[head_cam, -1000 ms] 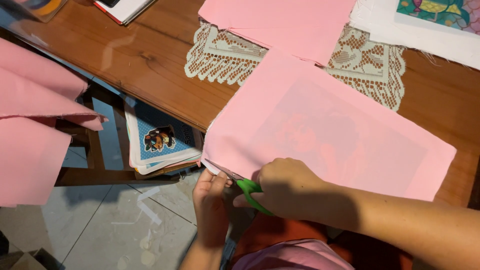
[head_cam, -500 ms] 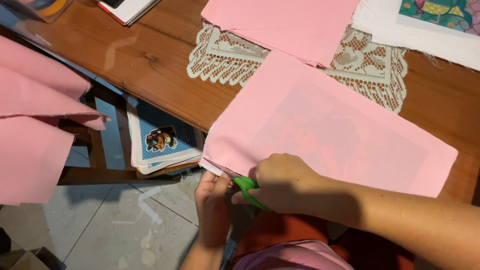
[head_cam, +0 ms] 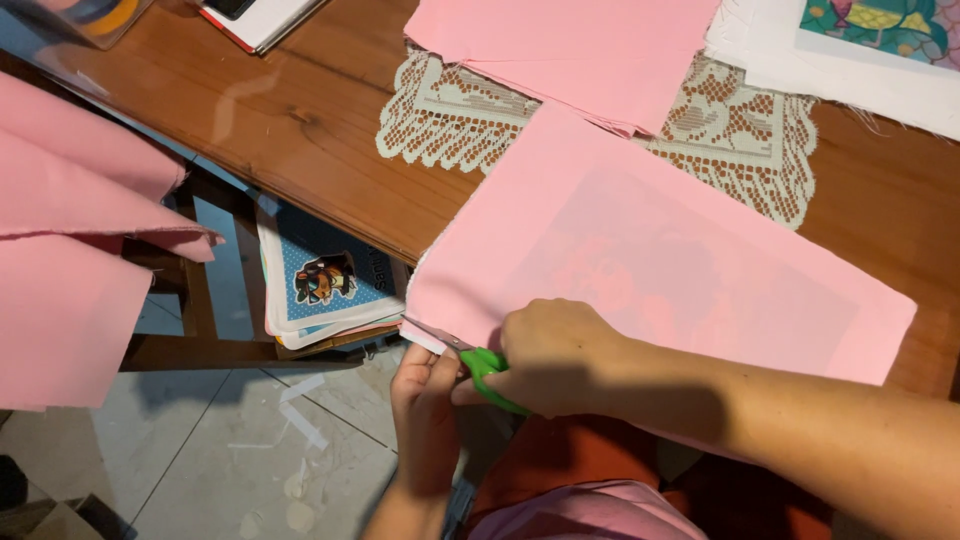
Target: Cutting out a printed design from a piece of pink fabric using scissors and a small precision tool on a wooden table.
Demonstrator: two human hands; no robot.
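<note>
A pink fabric square [head_cam: 660, 250] lies on the wooden table [head_cam: 300, 130], its near edge hanging past the table's front. A printed picture shows faintly through it. My right hand [head_cam: 555, 355] grips green-handled scissors [head_cam: 485, 368] whose blades point left along the fabric's near edge. My left hand [head_cam: 425, 395] sits just below, pinching the narrow pink strip at that edge beside the blades.
A white lace doily [head_cam: 460, 115] lies under a second pink fabric piece [head_cam: 570, 50]. A white sheet with a colourful print [head_cam: 860, 40] sits at the far right. More pink cloth [head_cam: 70, 250] drapes at the left. Picture books [head_cam: 325, 285] rest on a shelf below the table.
The view has shifted slightly. Both hands stay at the fabric's near edge, with the scissors still along it.
</note>
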